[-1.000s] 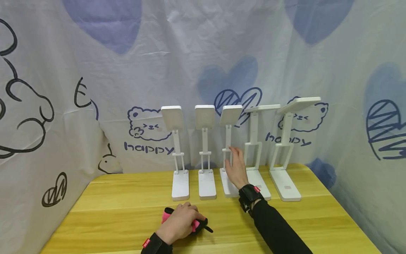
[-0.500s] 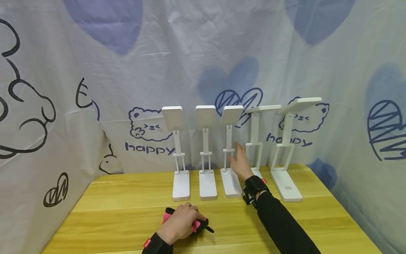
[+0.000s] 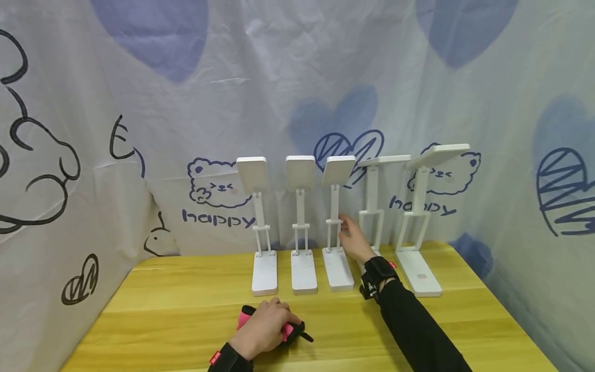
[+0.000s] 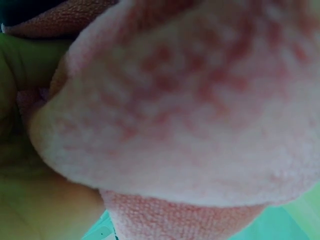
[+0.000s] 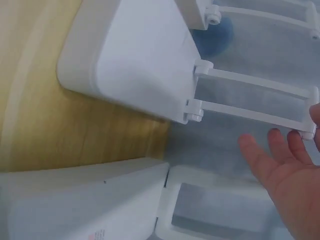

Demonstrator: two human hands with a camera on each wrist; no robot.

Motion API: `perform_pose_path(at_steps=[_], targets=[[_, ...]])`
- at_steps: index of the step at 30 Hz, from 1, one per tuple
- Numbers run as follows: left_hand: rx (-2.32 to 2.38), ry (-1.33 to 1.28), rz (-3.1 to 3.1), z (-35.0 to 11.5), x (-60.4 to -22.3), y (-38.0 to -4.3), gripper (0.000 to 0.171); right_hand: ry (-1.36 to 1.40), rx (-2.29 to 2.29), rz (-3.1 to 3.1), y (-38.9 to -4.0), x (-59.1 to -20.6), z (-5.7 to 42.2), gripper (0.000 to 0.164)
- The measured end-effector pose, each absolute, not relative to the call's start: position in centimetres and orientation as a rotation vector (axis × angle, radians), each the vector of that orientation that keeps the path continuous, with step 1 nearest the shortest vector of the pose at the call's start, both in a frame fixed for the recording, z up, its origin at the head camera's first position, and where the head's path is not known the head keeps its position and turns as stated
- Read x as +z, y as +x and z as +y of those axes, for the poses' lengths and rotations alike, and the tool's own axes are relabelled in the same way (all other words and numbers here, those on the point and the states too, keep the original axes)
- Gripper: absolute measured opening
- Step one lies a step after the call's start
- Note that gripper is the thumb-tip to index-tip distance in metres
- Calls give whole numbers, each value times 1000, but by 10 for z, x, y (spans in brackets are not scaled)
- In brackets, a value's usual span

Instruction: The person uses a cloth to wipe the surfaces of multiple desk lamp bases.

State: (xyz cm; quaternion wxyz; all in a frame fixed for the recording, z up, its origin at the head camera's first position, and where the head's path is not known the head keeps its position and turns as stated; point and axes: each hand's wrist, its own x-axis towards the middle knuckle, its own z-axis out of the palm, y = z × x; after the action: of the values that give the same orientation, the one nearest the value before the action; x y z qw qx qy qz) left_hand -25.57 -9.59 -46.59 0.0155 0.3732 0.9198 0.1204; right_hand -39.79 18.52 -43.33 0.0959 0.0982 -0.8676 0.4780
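Nearer: right hand [image 3: 356, 243], fingers loose, no grip showing
Middle lamp [image 3: 334, 204]: upright, just to its left, near the desk's [image 3: 186, 289] back edge
Left hand [image 3: 264, 326]: grips pink cloth [image 3: 244, 317]

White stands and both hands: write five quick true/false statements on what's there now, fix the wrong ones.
1. Five white stands are lined up on the table. True.
2. The right hand is at the leftmost stand. False: it is beside the middle stand.
3. The left hand is on a pink-and-black item. True.
4. All five top panels tilt alike. False: the two rightmost panels sit nearer level.
5. A black sleeve covers the right forearm. True.
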Motion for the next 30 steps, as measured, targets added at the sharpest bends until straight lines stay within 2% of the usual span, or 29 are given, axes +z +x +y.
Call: perform_pose_path(at_steps=[16,23,30], targets=[[370,1165,2873,-93,-462,-254,36,257,1438,-2591,-399,-426,188,49],[386,1152,2856,-95,-463,-255,37,273,1426,-2576,-394,-431,188,37],[394,1157,2863,-96,-464,-255,37,287,1434,-2603,-384,-437,189,33]])
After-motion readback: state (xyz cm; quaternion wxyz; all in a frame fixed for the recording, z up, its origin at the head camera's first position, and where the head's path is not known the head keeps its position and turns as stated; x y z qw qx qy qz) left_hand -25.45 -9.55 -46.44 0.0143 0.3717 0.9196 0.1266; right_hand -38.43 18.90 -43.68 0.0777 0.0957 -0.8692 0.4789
